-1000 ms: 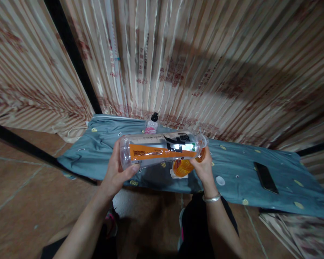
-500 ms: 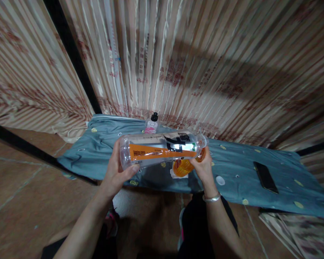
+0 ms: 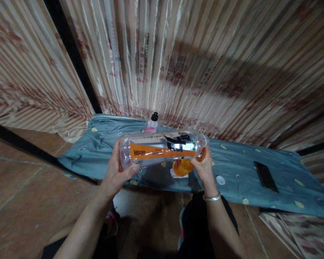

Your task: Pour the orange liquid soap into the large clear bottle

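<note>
A large clear plastic bottle with an orange and white label lies tipped almost level in the air, its mouth to the right. My left hand is closed round its base end, thumb in front. Below the mouth end, my right hand is wrapped round the neck of a bottle of orange liquid, whose opening is partly hidden by the clear bottle. The orange bottle rests on a white tissue at the front of the cloth-covered bench. I cannot tell whether any liquid is passing between them.
Behind the clear bottle stands a small bottle with a black top. A white round cap and a black phone lie on the blue-grey cloth to the right. A striped curtain hangs behind; black poles flank the bench.
</note>
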A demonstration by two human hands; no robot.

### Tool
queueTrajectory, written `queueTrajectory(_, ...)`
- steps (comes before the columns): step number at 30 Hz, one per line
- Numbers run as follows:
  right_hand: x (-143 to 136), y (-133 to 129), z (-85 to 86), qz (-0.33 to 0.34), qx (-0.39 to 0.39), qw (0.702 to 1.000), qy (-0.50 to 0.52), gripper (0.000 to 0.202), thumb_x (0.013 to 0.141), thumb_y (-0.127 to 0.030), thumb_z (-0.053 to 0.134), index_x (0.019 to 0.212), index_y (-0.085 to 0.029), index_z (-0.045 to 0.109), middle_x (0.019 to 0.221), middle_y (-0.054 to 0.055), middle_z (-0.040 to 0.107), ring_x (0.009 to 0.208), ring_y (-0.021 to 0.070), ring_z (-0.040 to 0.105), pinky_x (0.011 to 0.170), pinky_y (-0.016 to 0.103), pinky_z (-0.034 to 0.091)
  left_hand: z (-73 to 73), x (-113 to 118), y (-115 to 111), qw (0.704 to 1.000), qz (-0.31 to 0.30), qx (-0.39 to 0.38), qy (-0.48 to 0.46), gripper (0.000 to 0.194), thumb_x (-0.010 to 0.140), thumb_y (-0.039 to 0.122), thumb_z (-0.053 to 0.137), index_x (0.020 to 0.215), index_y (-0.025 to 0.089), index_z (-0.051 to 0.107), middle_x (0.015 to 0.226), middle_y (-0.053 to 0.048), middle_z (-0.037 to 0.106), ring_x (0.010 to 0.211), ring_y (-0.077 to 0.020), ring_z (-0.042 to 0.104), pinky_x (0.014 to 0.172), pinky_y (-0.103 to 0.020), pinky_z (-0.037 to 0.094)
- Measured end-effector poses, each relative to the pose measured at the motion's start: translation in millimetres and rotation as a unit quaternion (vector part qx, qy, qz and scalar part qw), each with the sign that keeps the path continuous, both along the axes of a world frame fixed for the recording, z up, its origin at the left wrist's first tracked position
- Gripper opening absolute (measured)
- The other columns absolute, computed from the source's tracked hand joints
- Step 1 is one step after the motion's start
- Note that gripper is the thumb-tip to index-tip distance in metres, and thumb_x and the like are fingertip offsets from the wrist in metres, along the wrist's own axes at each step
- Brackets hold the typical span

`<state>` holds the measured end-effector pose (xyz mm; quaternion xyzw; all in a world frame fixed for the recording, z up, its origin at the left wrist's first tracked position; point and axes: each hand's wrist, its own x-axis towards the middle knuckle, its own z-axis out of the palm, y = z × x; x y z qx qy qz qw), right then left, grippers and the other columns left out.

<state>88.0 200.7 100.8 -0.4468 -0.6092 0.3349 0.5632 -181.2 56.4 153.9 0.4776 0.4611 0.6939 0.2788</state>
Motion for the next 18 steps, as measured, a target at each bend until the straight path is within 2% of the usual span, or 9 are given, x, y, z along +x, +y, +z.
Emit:
queueTrajectory(9,1.3,1.3,-2.4,-0.004,0.012,1.000,-0.008,0.055,0.062,-0.036,0.087,0.109,-0.023,0.062,0.103,0.003,0.074,0.092,0.0237,0.070,0.089,0.039,0.058,1.2,-0.3,0.5,1.000,-0.001,0.015,0.011,0.077,0.070,0.054,0.088,0.134,0.021,0.060,0.124,-0.012,0.071,0.118,-0.0382,0.071,0.100,-0.051,0.061)
queueTrajectory(18,0.0,0.8,-0.9,-0.006,0.005,1.000,-0.002,0.050,0.062,-0.036,0.084,0.104,-0.023,0.061,0.102,0.004,0.073,0.094,0.0264,0.070,0.093,0.044,0.056,1.8,-0.2,0.5,1.000,0.007,0.017,0.020,0.079,0.070,0.056,0.087,0.135,0.020,0.059,0.123,-0.012,0.071,0.117,-0.0392,0.070,0.098,-0.053,0.061)
